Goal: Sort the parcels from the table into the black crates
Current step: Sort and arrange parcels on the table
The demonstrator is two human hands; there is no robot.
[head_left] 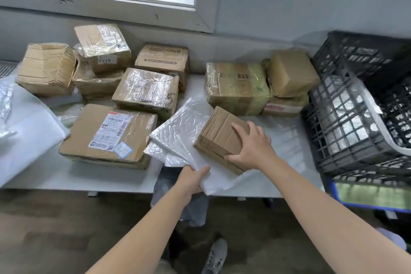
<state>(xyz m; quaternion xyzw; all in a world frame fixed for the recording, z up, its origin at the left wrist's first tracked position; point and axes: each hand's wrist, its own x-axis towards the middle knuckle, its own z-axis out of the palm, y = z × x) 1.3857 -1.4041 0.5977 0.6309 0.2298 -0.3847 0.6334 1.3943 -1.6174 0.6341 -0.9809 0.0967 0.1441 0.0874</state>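
Note:
A small brown cardboard box (219,134) lies near the front of the white table (66,176), partly on top of white bubble mailers (182,133). My right hand (251,145) grips this box, fingers over its top and thumb at its near edge. My left hand (193,179) holds the near corner of the mailers at the table's front edge. Black crates (347,118) stand at the right, the front one holding a white-rimmed liner with silvery packets.
Several taped cardboard parcels crowd the table's back and left, among them a large labelled box (109,135). Two wrapped boxes (262,87) sit beside the crates. White plastic bags (24,129) lie at far left. A blue bin (371,196) stands under the crates.

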